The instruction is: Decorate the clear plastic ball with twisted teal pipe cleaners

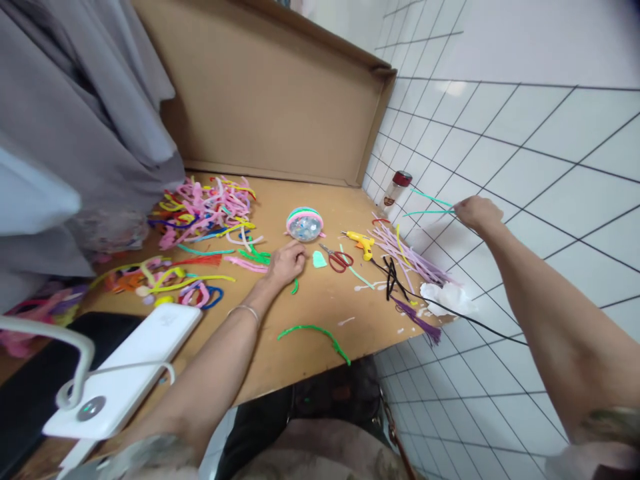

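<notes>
My right hand [479,212] is raised beside the tiled wall, its fingers closed on thin teal pipe cleaners [430,200] that stick out to the left. My left hand [287,263] rests on the table with its fingers curled; whether anything is under them is hidden. Just behind it sits a clear round ball with pink and green bands [305,225]. To its right lie a mint-green piece [319,259], red-handled scissors [340,259] and a yellow glue gun [362,244]. A green pipe cleaner [320,329] curves near the front edge.
Piles of colourful pipe cleaners [210,203] cover the table's left side, near a white power bank [130,367] with a cable. Lilac strips [405,253], a purple tassel [417,320], crumpled white tissue [445,298] and a red-capped jar [396,190] stand or lie at right. Cardboard [270,93] rises behind.
</notes>
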Demonstrator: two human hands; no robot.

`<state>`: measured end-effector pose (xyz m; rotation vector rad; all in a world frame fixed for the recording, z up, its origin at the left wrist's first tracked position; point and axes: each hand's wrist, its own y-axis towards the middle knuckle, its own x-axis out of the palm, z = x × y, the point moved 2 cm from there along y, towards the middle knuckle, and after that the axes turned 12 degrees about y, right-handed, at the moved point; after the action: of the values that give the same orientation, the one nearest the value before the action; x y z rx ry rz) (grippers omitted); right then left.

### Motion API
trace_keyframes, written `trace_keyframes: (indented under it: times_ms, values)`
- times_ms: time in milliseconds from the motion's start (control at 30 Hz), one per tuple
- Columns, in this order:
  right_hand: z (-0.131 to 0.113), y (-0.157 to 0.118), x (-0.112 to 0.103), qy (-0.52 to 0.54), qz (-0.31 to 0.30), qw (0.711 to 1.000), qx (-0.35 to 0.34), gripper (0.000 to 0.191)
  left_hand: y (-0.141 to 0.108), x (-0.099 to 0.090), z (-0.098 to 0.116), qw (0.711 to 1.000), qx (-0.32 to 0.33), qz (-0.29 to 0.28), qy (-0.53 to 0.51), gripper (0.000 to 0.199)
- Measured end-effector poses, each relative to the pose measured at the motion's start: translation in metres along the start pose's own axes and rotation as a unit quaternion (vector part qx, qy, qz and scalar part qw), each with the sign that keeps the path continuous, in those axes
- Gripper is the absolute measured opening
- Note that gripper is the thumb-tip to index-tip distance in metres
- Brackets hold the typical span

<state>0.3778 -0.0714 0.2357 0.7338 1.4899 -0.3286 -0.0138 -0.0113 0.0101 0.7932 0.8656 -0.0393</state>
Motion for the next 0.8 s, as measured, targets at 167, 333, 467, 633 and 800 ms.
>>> trace_keyframes:
  times_ms: [167, 333, 467, 633, 800]
  values:
    - [0.012, -0.005, 0.018, 0.060, -0.063, 0.996, 0.019, 0.028, -0.002, -0.001, -0.001, 1.000, -0.010, -0.003, -0.004, 0.023]
    - [0.032, 0.001, 0.028, 0.273, 0.004, 0.960, 0.067, 0.028, -0.001, 0.001, -0.003, 1.000, -0.002, 0.000, -0.005, 0.023]
    - [0.033, 0.006, 0.027, 0.384, 0.096, 0.911, 0.118, 0.023, 0.000, 0.002, -0.004, 1.000, -0.004, 0.000, 0.001, 0.023]
    - [0.020, 0.005, 0.029, 0.542, 0.125, 0.820, 0.137, 0.010, 0.000, 0.001, -0.004, 1.000, -0.015, -0.007, -0.002, 0.024]
    - [0.014, -0.003, 0.028, 0.606, 0.116, 0.778, 0.117, 0.012, -0.001, 0.003, -0.006, 1.000, -0.014, -0.007, -0.014, 0.024]
